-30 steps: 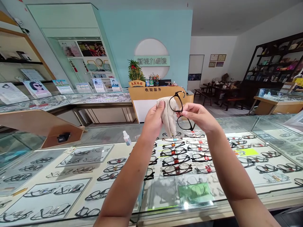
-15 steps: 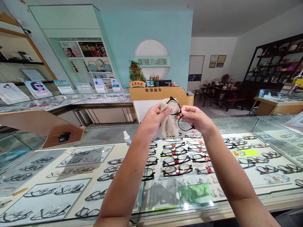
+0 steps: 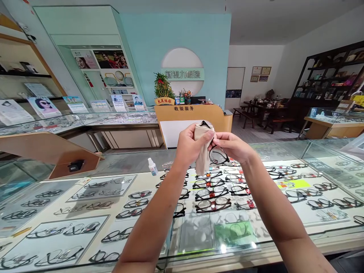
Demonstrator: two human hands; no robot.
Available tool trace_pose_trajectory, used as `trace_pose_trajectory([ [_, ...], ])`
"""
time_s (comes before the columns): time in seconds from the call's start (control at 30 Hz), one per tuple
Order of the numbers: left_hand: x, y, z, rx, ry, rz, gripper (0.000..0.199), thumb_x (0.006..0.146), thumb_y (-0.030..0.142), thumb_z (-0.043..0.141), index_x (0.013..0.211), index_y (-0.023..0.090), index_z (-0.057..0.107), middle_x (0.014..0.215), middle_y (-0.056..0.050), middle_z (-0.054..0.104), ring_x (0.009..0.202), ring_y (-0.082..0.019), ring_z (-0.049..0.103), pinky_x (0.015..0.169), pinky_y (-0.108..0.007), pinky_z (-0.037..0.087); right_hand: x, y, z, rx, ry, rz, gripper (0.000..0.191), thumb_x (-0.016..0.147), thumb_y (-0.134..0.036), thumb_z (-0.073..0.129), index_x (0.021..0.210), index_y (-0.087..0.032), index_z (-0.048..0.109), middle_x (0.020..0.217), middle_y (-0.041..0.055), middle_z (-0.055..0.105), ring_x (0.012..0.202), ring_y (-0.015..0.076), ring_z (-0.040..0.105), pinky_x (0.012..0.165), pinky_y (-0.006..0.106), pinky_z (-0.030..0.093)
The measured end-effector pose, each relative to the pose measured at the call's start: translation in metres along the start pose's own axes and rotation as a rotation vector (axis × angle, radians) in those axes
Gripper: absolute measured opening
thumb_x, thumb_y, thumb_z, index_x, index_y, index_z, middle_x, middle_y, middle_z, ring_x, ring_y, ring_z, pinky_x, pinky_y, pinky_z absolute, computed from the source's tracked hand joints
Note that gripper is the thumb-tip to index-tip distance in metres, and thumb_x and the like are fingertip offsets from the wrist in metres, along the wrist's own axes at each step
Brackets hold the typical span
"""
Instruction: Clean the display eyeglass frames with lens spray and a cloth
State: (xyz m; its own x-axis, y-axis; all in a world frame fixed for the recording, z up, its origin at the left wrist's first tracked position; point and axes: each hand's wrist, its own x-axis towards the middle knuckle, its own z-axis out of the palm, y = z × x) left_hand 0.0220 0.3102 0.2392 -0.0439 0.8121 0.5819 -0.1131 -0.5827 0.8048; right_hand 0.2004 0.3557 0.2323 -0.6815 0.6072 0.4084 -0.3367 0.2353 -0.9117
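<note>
My left hand (image 3: 191, 146) is closed on a beige cleaning cloth (image 3: 202, 159), which is folded over one lens of a pair of black-framed eyeglasses (image 3: 219, 155). Most of that lens is hidden by the cloth and my thumb; a bit of dark rim shows above. My right hand (image 3: 234, 146) pinches the frame near its middle with thumb and fingertips. The other round lens hangs uncovered below the right fingers. Both hands are held up over the glass display counter (image 3: 196, 231). A small white bottle (image 3: 152, 167) stands on the glass left of my left forearm.
Rows of eyeglasses (image 3: 212, 192) lie inside the counter under the glass. A wooden panel (image 3: 48, 151) stands at the left. Beyond the counter are a cash desk (image 3: 196, 113) with a potted plant (image 3: 164, 86), and a dark table (image 3: 264, 110) with benches.
My left thumb and the cloth have closed over the lens that showed before. The eyeglasses have tilted and shifted slightly left and down, with my right hand moving along.
</note>
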Motion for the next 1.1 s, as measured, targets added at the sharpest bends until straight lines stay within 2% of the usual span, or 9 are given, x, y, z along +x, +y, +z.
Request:
trace_pose_trajectory([
  [0.17,0.0,0.0,0.003,0.014,0.073,0.06,0.047,0.081,0.062,0.089,0.082,0.018,0.072,0.068,0.0,0.066,0.056,-0.011,0.056,0.052,-0.024,0.045,-0.001,-0.002,-0.001,-0.008,0.006,0.004,0.035,0.084,-0.052,0.091,0.085,-0.019,0.079,0.086,0.0048,0.078,0.083,0.0162,0.069,0.083,0.029,0.053],
  [0.33,0.005,0.003,-0.012,-0.024,-0.075,-0.029,0.046,0.082,0.06,0.09,0.084,0.017,0.075,0.077,-0.003,0.073,0.068,-0.015,0.065,0.067,-0.026,0.055,-0.003,-0.01,-0.006,-0.059,0.101,0.004,0.033,0.085,-0.05,0.09,0.078,-0.02,0.078,0.082,0.0046,0.079,0.074,0.0149,0.063,0.067,0.027,0.05],
  [0.4,0.006,0.005,-0.016,-0.049,-0.139,-0.061,0.042,0.08,0.054,0.094,0.096,0.017,0.079,0.086,-0.005,0.077,0.076,-0.016,0.069,0.074,-0.026,0.057,-0.003,-0.01,-0.008,-0.039,0.11,0.007,0.033,0.085,-0.049,0.09,0.076,-0.02,0.076,0.082,0.0052,0.078,0.075,0.0153,0.065,0.064,0.026,0.049],
  [0.5,0.005,0.006,-0.015,-0.06,-0.177,-0.057,0.051,0.073,0.042,0.099,0.113,0.018,0.079,0.095,-0.006,0.079,0.084,-0.018,0.071,0.078,-0.026,0.058,-0.003,-0.007,-0.01,0.001,0.1,0.008,0.031,0.084,-0.047,0.09,0.078,-0.02,0.077,0.085,0.0065,0.079,0.079,0.0165,0.068,0.062,0.024,0.05],
  [0.7,0.002,-0.006,-0.003,-0.033,-0.053,0.038,0.052,0.067,0.039,0.102,0.105,0.017,0.075,0.09,-0.004,0.077,0.075,-0.016,0.069,0.069,-0.024,0.057,-0.001,0.001,-0.011,0.072,0.032,0.05,0.031,0.085,-0.049,0.091,0.086,-0.018,0.083,0.086,0.0067,0.079,0.078,0.0159,0.069,0.066,0.025,0.057],
  [0.83,-0.001,-0.005,0.006,0.0,0.042,0.071,0.046,0.073,0.051,0.098,0.093,0.018,0.074,0.078,0.0,0.072,0.062,-0.011,0.061,0.057,-0.022,0.051,0.001,0.002,-0.005,0.146,-0.002,0.084,0.032,0.082,-0.047,0.095,0.088,-0.017,0.085,0.086,0.0062,0.08,0.08,0.0137,0.072,0.078,0.022,0.061],
  [0.93,-0.002,-0.003,0.007,-0.007,0.113,0.059,0.049,0.078,0.063,0.091,0.084,0.019,0.071,0.067,0.002,0.064,0.053,-0.011,0.055,0.05,-0.023,0.046,0.003,0.001,0.0,0.179,-0.008,0.085,0.032,0.079,-0.045,0.098,0.088,-0.018,0.086,0.085,0.0054,0.081,0.081,0.0126,0.074,0.08,0.02,0.061],
  [1.0,0.0,-0.004,0.003,-0.03,0.082,0.032,0.051,0.083,0.067,0.086,0.081,0.019,0.068,0.064,0.002,0.062,0.051,-0.011,0.055,0.049,-0.024,0.047,0.003,0.0,0.0,0.188,-0.009,0.085,0.031,0.078,-0.044,0.098,0.088,-0.017,0.086,0.086,0.0052,0.081,0.082,0.0121,0.074,0.079,0.019,0.06],
  [1.1,0.006,-0.004,-0.011,-0.073,-0.103,-0.019,0.049,0.089,0.065,0.082,0.086,0.018,0.07,0.072,-0.002,0.068,0.06,-0.014,0.064,0.059,-0.026,0.056,0.001,-0.001,-0.006,0.186,-0.006,0.088,0.03,0.079,-0.041,0.097,0.088,-0.016,0.084,0.088,0.0062,0.081,0.085,0.0129,0.075,0.079,0.019,0.06],
])
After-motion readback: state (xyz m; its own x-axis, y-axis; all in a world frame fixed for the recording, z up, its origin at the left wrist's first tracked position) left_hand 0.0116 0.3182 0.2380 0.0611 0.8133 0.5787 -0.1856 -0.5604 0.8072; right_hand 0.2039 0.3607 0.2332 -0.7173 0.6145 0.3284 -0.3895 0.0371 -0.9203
